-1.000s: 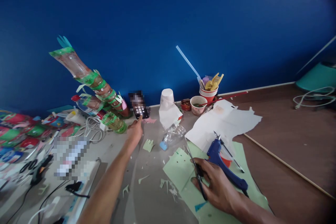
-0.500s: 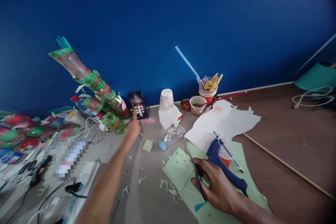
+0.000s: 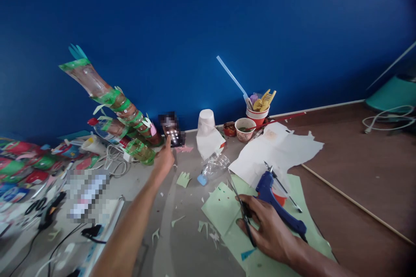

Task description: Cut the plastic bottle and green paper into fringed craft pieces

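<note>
My left hand [image 3: 164, 159] reaches forward to a smartphone [image 3: 173, 132] propped against the blue wall. Its index finger is stretched out at the lit screen, the other fingers are curled, and nothing is held. Dark scissors [image 3: 242, 212] are in my right hand [image 3: 264, 224], their blades pointing away from me over light green paper [image 3: 222, 207]. Just right of that hand lies a blue glue gun [image 3: 276, 201], with a pen [image 3: 287, 192] next to it.
Left of the phone leans a tall tower of painted plastic bottles [image 3: 120, 104]. A clear bottle [image 3: 214, 169], a white-wrapped form [image 3: 208, 132] and a cup with yellow pieces [image 3: 257, 114] stand ahead. White paper [image 3: 276, 151] and a thin stick [image 3: 354, 203] lie to the right.
My left index fingertip has shifted slightly to the right across the phone screen. My right hand and the scissors stay in place.
</note>
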Tool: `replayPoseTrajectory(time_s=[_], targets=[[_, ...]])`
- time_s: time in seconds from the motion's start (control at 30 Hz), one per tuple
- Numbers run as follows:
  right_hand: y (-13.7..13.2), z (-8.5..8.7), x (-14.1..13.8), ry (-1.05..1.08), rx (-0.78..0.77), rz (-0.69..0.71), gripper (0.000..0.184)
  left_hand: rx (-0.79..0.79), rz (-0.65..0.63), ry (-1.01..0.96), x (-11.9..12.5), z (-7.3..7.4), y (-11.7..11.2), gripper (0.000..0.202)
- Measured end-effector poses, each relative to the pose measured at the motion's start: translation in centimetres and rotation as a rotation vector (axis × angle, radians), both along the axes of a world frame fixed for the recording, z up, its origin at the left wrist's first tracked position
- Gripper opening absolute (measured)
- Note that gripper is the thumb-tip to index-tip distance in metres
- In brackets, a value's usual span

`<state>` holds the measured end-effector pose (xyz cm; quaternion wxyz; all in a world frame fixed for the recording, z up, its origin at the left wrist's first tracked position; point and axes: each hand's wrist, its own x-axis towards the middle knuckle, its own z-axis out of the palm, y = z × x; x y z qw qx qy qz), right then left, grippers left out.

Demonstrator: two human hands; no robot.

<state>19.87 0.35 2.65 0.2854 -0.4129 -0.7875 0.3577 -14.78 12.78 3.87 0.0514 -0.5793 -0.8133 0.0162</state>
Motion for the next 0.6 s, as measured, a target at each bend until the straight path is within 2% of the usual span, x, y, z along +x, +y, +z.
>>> replayPoseTrajectory(time_s=[0.27,0.6], targets=[[-0.2,0.1,0.0,0.01,0.011,-0.004,0.034,-0.07,-0.05,0.083,0.4,-1.3,-1.2,0.063],[-0.2,0.5,-0.1,0.015,0.039,-0.01,0.033,-0.075,-0.049,0.079,0.5,-0.9,-1.0,0.063]])
